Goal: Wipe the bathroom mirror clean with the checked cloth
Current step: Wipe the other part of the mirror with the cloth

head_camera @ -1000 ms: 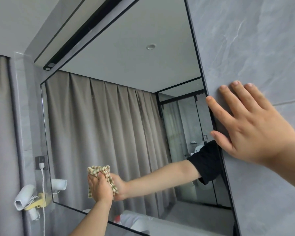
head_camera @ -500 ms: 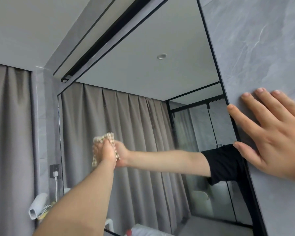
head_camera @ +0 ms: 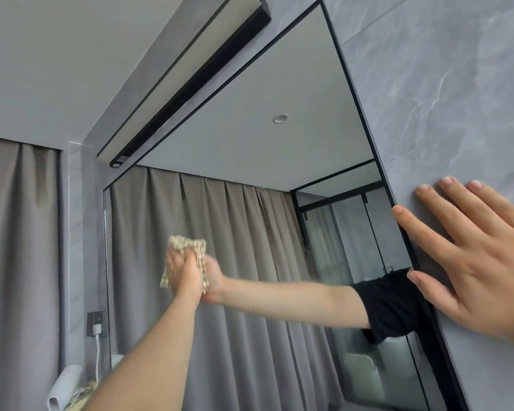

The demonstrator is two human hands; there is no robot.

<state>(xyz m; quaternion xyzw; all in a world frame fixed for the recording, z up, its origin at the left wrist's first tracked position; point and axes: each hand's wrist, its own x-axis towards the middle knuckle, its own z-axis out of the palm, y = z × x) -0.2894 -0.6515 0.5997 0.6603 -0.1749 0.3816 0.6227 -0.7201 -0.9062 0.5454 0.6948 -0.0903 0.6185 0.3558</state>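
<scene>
On the mirror (head_camera: 250, 137), the left hand (head_camera: 182, 275) grasps a bunched beige checked cloth (head_camera: 190, 247).
The right hand (head_camera: 472, 262) lies released, flat on grey marbled wall tile (head_camera: 442, 84).

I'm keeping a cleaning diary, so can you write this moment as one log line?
left hand: holds checked cloth against mirror | right hand: flat on grey wall beside mirror
</scene>
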